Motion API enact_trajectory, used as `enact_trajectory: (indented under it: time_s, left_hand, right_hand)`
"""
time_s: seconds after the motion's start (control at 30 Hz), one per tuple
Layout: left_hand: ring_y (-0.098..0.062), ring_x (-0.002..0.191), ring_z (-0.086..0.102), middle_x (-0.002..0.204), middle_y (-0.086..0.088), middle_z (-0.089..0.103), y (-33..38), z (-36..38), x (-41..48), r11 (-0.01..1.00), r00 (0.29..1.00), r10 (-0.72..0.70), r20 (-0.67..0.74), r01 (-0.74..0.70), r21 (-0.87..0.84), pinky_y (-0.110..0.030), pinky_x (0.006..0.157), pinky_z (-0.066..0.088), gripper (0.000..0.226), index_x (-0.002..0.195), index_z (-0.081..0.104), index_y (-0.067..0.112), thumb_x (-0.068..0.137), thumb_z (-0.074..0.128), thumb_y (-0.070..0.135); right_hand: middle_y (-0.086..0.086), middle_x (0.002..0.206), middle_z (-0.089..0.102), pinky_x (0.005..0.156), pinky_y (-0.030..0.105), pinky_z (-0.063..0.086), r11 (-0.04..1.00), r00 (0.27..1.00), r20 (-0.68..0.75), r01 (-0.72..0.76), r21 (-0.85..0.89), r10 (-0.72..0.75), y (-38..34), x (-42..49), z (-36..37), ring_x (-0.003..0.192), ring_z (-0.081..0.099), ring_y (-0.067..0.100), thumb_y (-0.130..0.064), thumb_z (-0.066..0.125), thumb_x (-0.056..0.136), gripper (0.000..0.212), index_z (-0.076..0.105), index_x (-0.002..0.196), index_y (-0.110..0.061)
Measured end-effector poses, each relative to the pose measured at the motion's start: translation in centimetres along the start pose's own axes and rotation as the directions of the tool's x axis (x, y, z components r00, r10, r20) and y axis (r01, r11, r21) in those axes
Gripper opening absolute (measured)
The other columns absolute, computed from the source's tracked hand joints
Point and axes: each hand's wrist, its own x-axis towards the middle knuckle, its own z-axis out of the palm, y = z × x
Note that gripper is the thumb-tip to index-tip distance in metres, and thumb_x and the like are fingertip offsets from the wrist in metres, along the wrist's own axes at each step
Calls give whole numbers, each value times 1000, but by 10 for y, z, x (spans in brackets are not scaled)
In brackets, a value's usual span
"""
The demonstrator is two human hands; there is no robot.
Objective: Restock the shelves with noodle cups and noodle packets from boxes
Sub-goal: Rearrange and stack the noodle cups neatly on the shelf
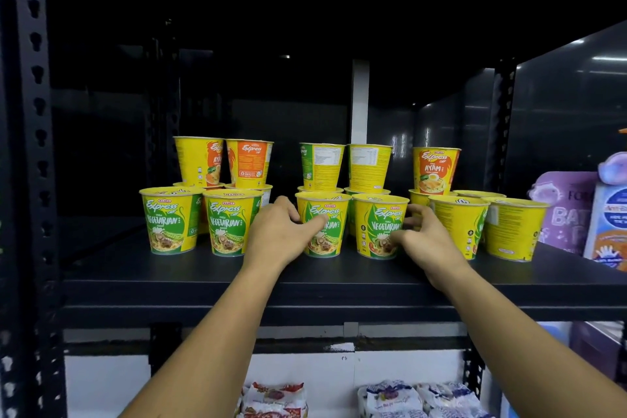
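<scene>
Several yellow noodle cups stand on a black shelf (339, 285), some stacked two high. Green Vegetarian cups fill the front row, and orange Ayam cups (436, 170) sit on top behind. My left hand (280, 231) wraps the left side of one front Vegetarian cup (324, 224), thumb across its label. My right hand (425, 234) touches the right side of the neighbouring Vegetarian cup (378, 226), fingers curled around it. Both cups rest on the shelf, side by side.
Purple and blue product packs (576, 210) stand at the shelf's right end. A black perforated upright (34, 146) frames the left side. Noodle packets (407, 399) lie on the lower shelf. Two more Vegetarian cups (200, 219) stand to the left.
</scene>
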Motion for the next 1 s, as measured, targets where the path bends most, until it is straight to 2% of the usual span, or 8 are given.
enact_trajectory:
  time_s: [0.1, 0.23, 0.37, 0.53, 0.67, 0.8, 0.93, 1.0]
  left_hand:
    - [-18, 63, 61, 62, 0, 62, 1, 2, -4, 986, 986, 161, 53, -163, 42, -30, 56, 45, 47, 68, 59, 15, 84, 70, 57]
    - [-20, 64, 61, 61, -4, 62, 1, 4, -7, 940, 912, 325, 249, -340, 20, -32, 57, 46, 40, 63, 60, 13, 86, 66, 46]
    - [-20, 64, 60, 61, -1, 62, 1, 3, -10, 903, 845, 400, 355, -430, 7, -43, 63, 55, 36, 62, 60, 15, 79, 58, 47]
    - [-11, 66, 57, 65, 5, 60, 7, -1, -13, 834, 757, 488, 435, -551, 24, -44, 63, 52, 32, 65, 62, 22, 81, 58, 49]
    - [-5, 82, 57, 87, 14, 62, 16, 3, -17, 739, 650, 604, 461, -674, -18, -38, 75, 53, 28, 88, 74, 24, 90, 57, 45]
    - [-5, 97, 58, 105, 13, 65, 46, 24, -31, 661, 523, 663, 535, -745, -91, -35, 86, 53, 29, 113, 73, 26, 98, 55, 44]
    - [-9, 119, 56, 132, 9, 64, 87, 58, -44, 601, 419, 676, 606, -790, -124, -34, 102, 47, 44, 134, 65, 24, 102, 48, 49]
    - [-14, 125, 55, 139, 7, 62, 103, 75, -49, 608, 404, 638, 656, -787, -106, -38, 106, 46, 46, 137, 62, 24, 104, 44, 50]
  right_hand:
    - [-2, 110, 62, 87, 41, 56, 989, 986, -135, 79, -125, -95, -6, -15, -1, 99, 63, 17, -15, 75, 85, 52, 51, 131, -22]
    - [-6, 89, 65, 75, 38, 55, 945, 928, -256, 204, -257, -270, -7, -34, 1, 83, 64, 14, -20, 71, 87, 24, 61, 108, -21]
    - [-11, 90, 66, 77, 37, 56, 851, 958, -78, 205, -484, -276, -6, -43, -9, 86, 63, 12, -26, 70, 88, 14, 65, 101, -25]
    - [-6, 113, 70, 90, 39, 55, 691, 967, 143, 251, -678, -212, 6, -57, -44, 105, 64, 17, -41, 66, 91, 30, 70, 116, -26]
    - [-4, 114, 74, 91, 40, 54, 637, 969, 192, 247, -730, -156, 15, -68, -76, 107, 65, 21, -55, 54, 97, 39, 74, 115, -27]
    - [-6, 128, 69, 99, 41, 49, 594, 969, 218, 241, -767, -112, 21, -72, -102, 119, 60, 22, -61, 43, 100, 45, 69, 125, -33]
    - [-6, 142, 62, 107, 37, 43, 548, 983, 161, 186, -816, -92, 27, -72, -124, 130, 54, 21, -54, 40, 104, 45, 64, 135, -32]
    - [-2, 146, 58, 113, 40, 37, 522, 989, 133, 144, -841, -59, 28, -71, -133, 136, 50, 24, -49, 38, 107, 46, 62, 138, -27]
